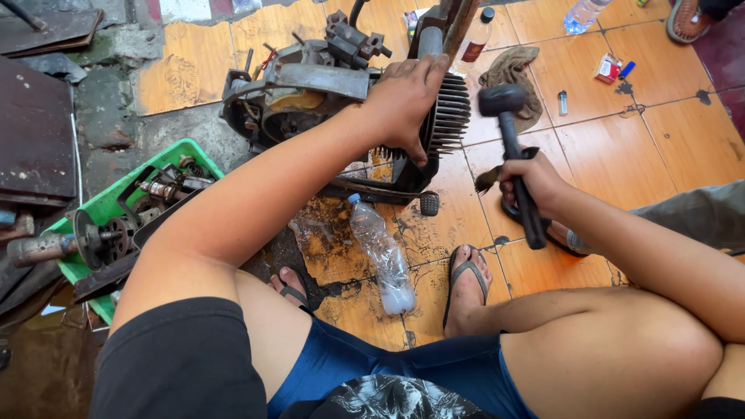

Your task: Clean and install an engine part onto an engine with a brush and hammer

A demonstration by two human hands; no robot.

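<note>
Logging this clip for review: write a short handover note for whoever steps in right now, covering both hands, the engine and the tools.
Left hand: pressed flat on the finned engine cylinder, steadying the engine on the tiled floor.
Right hand: grips a black hammer, head raised beside the fins, not touching.
Nearby: plastic bottle lying between the feet; green crate of parts on the left; rag behind the hammer.
Done: engine out, partly stripped.
Left: cylinder still mounted.

Black short sleeve (182, 361), blue shorts (372, 368), dark flip-flops (467, 273), bare forearms
</note>
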